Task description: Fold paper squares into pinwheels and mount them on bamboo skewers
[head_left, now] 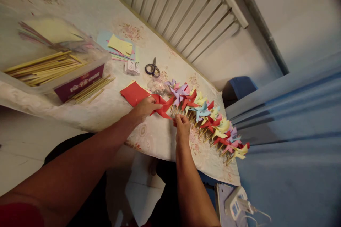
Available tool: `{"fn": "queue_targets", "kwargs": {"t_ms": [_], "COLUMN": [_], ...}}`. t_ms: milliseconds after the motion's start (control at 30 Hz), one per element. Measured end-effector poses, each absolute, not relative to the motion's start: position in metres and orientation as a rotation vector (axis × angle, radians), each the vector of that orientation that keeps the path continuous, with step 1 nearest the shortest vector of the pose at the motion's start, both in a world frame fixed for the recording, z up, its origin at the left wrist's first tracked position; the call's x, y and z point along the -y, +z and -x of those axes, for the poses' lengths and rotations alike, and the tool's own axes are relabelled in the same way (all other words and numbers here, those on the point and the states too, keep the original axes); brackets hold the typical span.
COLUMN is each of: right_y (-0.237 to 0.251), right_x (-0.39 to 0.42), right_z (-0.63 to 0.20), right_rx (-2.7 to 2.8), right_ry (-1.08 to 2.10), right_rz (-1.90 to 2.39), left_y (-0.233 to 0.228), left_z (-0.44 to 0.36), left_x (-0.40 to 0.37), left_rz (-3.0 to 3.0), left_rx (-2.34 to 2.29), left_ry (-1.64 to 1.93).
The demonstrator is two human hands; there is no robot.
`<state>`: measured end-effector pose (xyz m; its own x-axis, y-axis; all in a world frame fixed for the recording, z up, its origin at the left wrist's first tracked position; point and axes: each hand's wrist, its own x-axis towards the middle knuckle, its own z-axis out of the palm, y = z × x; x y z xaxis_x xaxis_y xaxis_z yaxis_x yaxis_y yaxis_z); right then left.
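L hand [145,108] pinches a red paper pinwheel [162,108] w/ fingers closed on its folded blades, near the table's front edge. R hand [182,127] sits just beside it, fingertips curled at the pinwheel's lower side; can't tell if they grip a stick or just touch. Red paper square [132,93] lies under/behind L hand. Row of finished pinwheels [213,124] runs along the table [106,113] toward its right corner. Scissors [152,69] & small box [132,67] mid-table, colored paper sheets [119,46] behind them. Clear tub of bamboo sticks [45,69] at left edge, loose sticks [92,88] beside it
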<state>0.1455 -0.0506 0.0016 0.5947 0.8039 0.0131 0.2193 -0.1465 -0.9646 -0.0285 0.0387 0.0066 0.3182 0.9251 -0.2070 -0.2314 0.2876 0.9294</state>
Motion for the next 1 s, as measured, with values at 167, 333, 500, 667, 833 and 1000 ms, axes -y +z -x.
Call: {"fn": "queue_targets", "kwargs": {"t_ms": [167, 333, 500, 667, 833, 1000], "right_y": [-0.035, -0.045, -0.047, -0.049, -0.05, -0.05], "right_x": [0.073, 0.074, 0.071, 0.071, 0.07, 0.072], "right_z": [-0.15, -0.143, -0.144, -0.144, -0.145, -0.145], "right_rx": [1.265, 1.618, 1.653, 1.655, 1.662, 1.692], "right_ry": [0.202, -0.057, -0.117, -0.146, -0.183, -0.181], "right_rz": [1.846, 1.906, 1.916, 1.912, 1.916, 1.908], "left_y": [0.013, 0.021, 0.019, 0.015, 0.018, 0.02], "left_z": [0.032, 0.036, 0.037, 0.04, 0.043, 0.044], "left_x": [-0.044, -0.048, -0.049, -0.05, -0.05, -0.051], "left_rz": [-0.715, -0.584, -0.551, -0.55, -0.514, -0.516], "left_rx": [-0.777, -0.744, -0.781, -0.772, -0.76, -0.759], "left_ry": [1.03, 1.103, 1.078, 1.085, 1.106, 1.128]}}
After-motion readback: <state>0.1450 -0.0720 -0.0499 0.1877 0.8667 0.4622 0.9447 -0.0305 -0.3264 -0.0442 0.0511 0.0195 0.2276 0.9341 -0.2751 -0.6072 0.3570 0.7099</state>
